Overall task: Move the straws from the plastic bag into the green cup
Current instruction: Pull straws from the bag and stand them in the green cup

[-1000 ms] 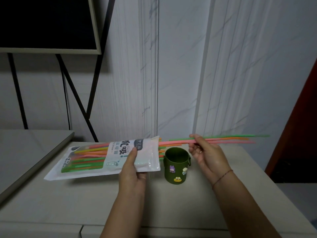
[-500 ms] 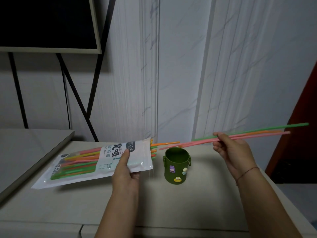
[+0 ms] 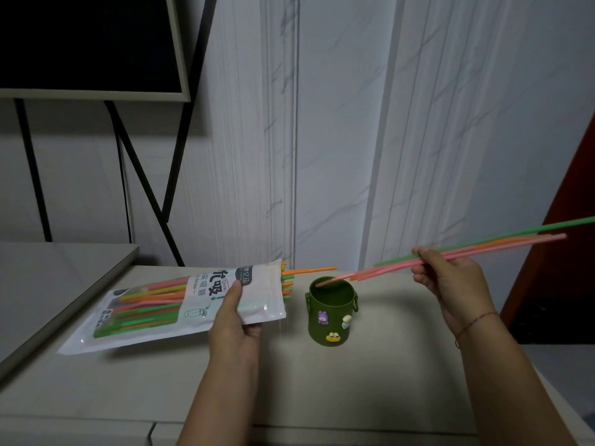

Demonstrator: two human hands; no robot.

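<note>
My left hand [image 3: 235,329] grips the open end of the plastic bag [image 3: 154,313], held just above the table, full of coloured straws; several stick out of its mouth, one orange straw [image 3: 309,270] furthest. The green cup [image 3: 331,312] with small animal charms stands upright just right of the bag. My right hand [image 3: 450,284] pinches a small bundle of pink, orange and green straws [image 3: 502,247], fully out of the bag. The bundle slants up to the right, and its lower pink tip sits over the cup's rim.
The pale table [image 3: 322,391] carries the cup. A lower grey surface [image 3: 48,278] adjoins on the left. A dark screen [image 3: 87,43] on black legs stands behind it. Marbled wall panels [image 3: 338,140] rise behind, and a red-brown panel [image 3: 566,252] stands at the right.
My right hand pulled the straw bundle rightward, clear of the bag, and tilted its far end up. The left hand and bag shifted slightly left.
</note>
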